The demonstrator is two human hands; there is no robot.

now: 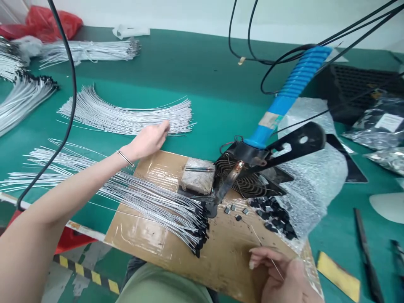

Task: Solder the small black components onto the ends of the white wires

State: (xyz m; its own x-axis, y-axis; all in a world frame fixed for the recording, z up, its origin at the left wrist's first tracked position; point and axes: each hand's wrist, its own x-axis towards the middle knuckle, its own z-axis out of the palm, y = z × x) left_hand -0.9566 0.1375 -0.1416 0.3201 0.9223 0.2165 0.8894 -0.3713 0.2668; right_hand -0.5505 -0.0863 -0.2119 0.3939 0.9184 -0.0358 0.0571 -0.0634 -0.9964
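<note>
My left hand rests at the near edge of a fanned bundle of white wires, its fingers curled together; whatever is between the fingertips is hidden. My right hand, at the lower right, pinches a thin strand of solder wire that points up and away. Between my hands, a second bundle of white wires lies across the cardboard, with black connectors on its right ends. A soldering iron with a blue handle leans on a stand, its tip down beside those connectors.
Loose black connectors are heaped on the cardboard near bubble wrap. A pale block bears thin metal rods. Black cable hangs over the left arm. A yellow sponge and a dark tool lie right. More wire bundles lie left.
</note>
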